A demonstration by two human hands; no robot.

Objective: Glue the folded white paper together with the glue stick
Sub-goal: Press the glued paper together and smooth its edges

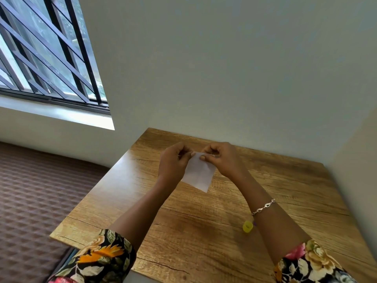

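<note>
White folded paper (199, 174) is held up over the far middle of the brown wood-grain counter (183, 231), its lower corner hanging down towards the surface. Its upper edge is pinched at the left by the left hand (173, 160) and at the right by the right hand (223, 159). The fingers (216, 158) of both hands are curled closed on that edge, with the thumbs pressed on the near face. A small yellow plastic cylinder (247, 226) is seen on the counter, nearer the person, just beside the right forearm and partly hidden by it. Whether it is the glue stick or its cap cannot be told. A silver chain bracelet (264, 206) is worn on the right wrist. Black floral sleeves (102, 256) are pushed up both arms. A barred window (44, 58) is set in the pale wall at upper left.
</note>
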